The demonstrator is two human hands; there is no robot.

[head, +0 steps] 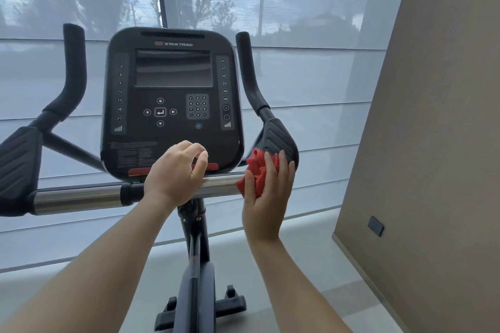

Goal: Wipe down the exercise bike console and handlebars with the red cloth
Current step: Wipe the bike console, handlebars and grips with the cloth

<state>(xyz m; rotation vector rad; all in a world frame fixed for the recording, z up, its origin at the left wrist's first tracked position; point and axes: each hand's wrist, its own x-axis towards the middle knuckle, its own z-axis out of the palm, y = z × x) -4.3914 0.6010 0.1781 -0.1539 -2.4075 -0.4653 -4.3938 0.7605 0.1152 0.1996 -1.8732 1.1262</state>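
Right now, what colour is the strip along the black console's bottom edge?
That strip is red; head view.

Red cloth [256, 170] in right hand [266, 197], against handlebar [81, 196]; console [173, 127] above

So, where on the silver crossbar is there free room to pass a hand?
The silver crossbar is bare on its left stretch, between the black centre clamp and the left arm pad. The right stretch is crowded: the left hand lies over it, the right hand holds the red cloth at its end.
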